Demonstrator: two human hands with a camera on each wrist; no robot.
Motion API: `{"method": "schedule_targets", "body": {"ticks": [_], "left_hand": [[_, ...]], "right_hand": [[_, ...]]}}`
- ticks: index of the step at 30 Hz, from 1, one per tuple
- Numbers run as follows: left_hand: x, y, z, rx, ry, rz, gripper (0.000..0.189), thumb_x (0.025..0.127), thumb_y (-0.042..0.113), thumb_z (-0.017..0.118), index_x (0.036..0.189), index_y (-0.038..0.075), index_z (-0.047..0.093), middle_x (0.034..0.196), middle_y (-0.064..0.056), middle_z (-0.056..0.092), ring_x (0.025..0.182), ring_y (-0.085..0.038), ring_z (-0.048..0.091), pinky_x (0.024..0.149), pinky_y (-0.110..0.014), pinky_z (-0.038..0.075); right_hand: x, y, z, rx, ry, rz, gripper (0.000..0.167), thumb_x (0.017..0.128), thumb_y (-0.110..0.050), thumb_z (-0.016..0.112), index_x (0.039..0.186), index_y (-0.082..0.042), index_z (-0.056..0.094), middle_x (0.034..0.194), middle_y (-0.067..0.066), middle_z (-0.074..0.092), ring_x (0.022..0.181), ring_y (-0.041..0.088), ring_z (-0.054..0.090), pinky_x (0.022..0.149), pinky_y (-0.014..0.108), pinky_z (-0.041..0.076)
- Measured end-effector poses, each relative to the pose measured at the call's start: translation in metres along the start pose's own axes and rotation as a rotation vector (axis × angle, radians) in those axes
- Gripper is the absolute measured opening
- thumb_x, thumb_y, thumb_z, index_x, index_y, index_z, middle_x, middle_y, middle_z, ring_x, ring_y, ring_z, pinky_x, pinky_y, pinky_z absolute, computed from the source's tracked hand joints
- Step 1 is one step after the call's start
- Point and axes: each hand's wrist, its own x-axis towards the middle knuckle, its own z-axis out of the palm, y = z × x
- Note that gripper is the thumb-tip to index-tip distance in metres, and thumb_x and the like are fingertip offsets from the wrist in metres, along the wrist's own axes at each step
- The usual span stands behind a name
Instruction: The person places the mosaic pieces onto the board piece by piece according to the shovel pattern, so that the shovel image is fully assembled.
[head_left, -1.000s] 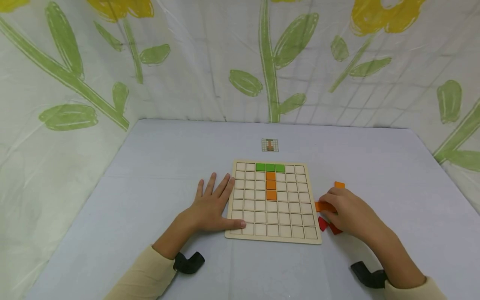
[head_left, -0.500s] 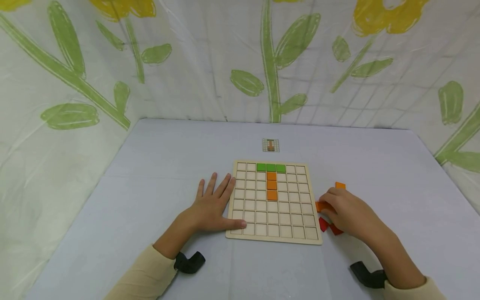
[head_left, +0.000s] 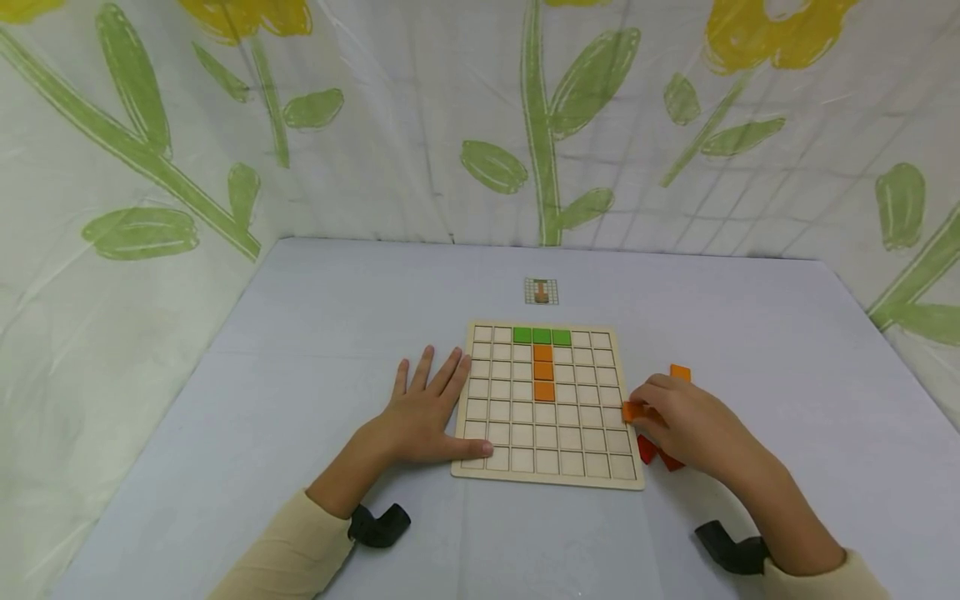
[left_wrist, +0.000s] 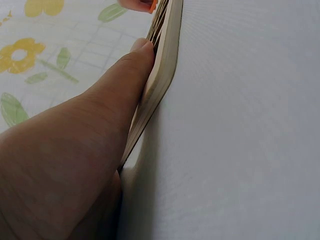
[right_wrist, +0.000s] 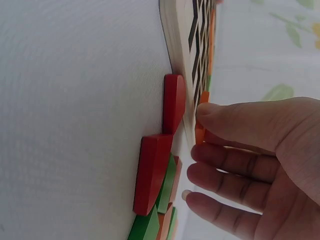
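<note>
My left hand (head_left: pixel 423 423) lies spread along the left edge of a square wooden grid board (head_left: pixel 547 482), its thumb resting on the lower-left squares. At the opposite edge, my right hand (head_left: pixel 684 421) pinches an orange square tile (head_left: pixel 630 412) between thumb and forefinger. In the right wrist view that orange tile (right_wrist: pixel 200 131) sits at the thumb tip, while the other fingers are loosely bent. Green tiles (head_left: pixel 542 336) fill part of the board's top row, above a column of orange tiles (head_left: pixel 543 371).
Red pieces (head_left: pixel 646 449) lie beside the board's right edge, under the right hand. Green blocks (right_wrist: pixel 167 185) show behind them in the right wrist view. Another orange tile (head_left: pixel 680 372) is beyond the hand. A small printed card (head_left: pixel 542 292) lies past the board's far edge.
My right hand has shifted slightly left, bringing the orange tile from beside the board to its right edge. The left hand and board have stayed put.
</note>
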Motion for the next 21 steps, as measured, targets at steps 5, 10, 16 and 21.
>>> {"method": "schedule_targets", "body": {"ticks": [5,10,16,21], "left_hand": [[0.001,-0.002,0.002,-0.013,0.011,0.004,0.124,0.078,0.086,0.053,0.162,0.01,0.002,0.168,-0.01,-0.001,0.149,-0.041,-0.015,0.112,-0.065,-0.01],[0.002,-0.003,0.005,-0.028,0.025,0.009,0.125,0.077,0.087,0.052,0.162,0.01,0.002,0.168,-0.01,-0.001,0.149,-0.041,-0.015,0.112,-0.064,-0.011],[0.002,-0.005,0.007,-0.022,0.029,0.008,0.126,0.076,0.089,0.049,0.162,0.012,0.001,0.168,-0.009,-0.002,0.149,-0.039,-0.016,0.112,-0.063,-0.012],[0.002,-0.003,0.004,-0.018,0.013,0.005,0.125,0.077,0.088,0.051,0.162,0.012,0.0,0.168,-0.009,-0.003,0.149,-0.04,-0.016,0.112,-0.064,-0.011]], "right_hand": [[0.005,-0.006,0.002,-0.027,-0.004,-0.014,0.019,0.082,-0.01,0.082,0.099,-0.007,0.074,0.095,-0.001,0.066,0.078,0.013,0.056,0.067,0.033,0.052],[0.009,-0.012,0.002,-0.045,-0.013,-0.028,0.019,0.084,-0.013,0.083,0.1,-0.008,0.075,0.095,-0.002,0.066,0.082,0.015,0.058,0.069,0.034,0.053],[0.015,-0.018,0.003,-0.065,-0.008,-0.07,0.02,0.083,-0.016,0.083,0.1,-0.008,0.075,0.092,-0.004,0.065,0.081,0.013,0.058,0.067,0.031,0.052],[0.02,-0.023,0.003,-0.064,-0.019,-0.08,0.017,0.086,-0.017,0.082,0.099,-0.009,0.075,0.09,-0.005,0.063,0.08,0.012,0.055,0.065,0.029,0.05]]}}
